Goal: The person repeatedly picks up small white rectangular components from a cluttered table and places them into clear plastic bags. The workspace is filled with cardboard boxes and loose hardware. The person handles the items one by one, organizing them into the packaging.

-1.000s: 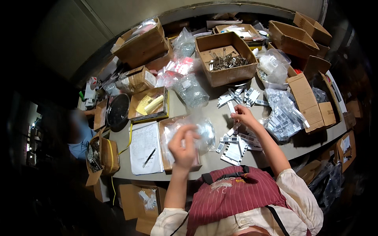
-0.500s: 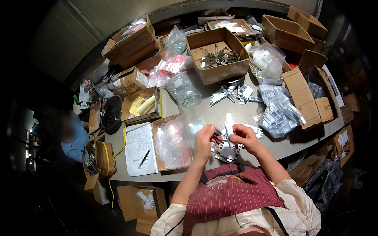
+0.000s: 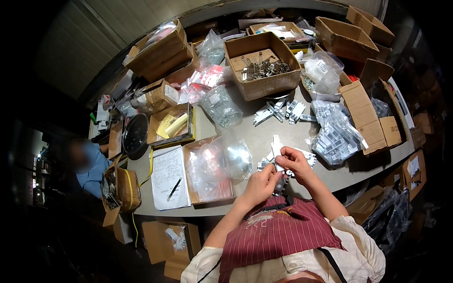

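Note:
Above the near edge of the table, my right hand (image 3: pixel 293 162) pinches a narrow white flat part (image 3: pixel 276 145), whose upper end sticks up past the fingers. My left hand (image 3: pixel 262 184) is closed at the lower end of that part, its fingertips close to those of the right. Whatever sits between the left fingers is hidden. Beneath and around both hands lies a heap of white and grey slotted parts (image 3: pixel 309 158), partly covered by the hands. More of the same grey-white parts (image 3: pixel 270 113) are piled farther back.
A clear bag of grey parts (image 3: pixel 332 137) lies to the right. Left of my hands stand a shallow carton with plastic bags (image 3: pixel 207 177) and a notepad (image 3: pixel 163 188) with a pen. Behind is a carton of metal pieces (image 3: pixel 259 89). A person (image 3: pixel 89 165) is at far left.
My left hand, earlier apart with a small dark piece in its fingers, has moved right and down to the white part's lower end. The right hand stays close to where it was.

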{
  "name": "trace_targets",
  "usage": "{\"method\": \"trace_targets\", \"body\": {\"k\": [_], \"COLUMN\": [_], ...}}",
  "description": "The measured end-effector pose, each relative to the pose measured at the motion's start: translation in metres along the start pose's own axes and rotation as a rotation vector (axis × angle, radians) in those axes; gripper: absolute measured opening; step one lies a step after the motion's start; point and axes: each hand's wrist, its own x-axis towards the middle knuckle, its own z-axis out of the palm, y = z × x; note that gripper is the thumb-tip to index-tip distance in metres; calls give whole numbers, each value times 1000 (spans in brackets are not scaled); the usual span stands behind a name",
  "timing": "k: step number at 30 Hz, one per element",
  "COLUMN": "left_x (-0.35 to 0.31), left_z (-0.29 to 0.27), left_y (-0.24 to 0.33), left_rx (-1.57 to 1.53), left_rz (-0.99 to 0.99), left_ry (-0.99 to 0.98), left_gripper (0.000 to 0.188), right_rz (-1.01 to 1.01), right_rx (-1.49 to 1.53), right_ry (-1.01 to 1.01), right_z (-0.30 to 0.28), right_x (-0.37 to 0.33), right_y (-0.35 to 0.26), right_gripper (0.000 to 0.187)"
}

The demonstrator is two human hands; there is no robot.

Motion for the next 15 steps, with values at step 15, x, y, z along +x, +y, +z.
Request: {"method": "trace_targets", "body": {"k": [15], "left_x": [-60], "left_z": [-98], "left_y": [-17], "left_rx": [-267], "left_rz": [-131], "left_ry": [492], "left_gripper": [19], "right_rz": [-60], "right_rx": [-76], "right_ry": [64], "right_z": [-27], "right_x": [-2], "right_y": [-20], "right_gripper": [22]}}
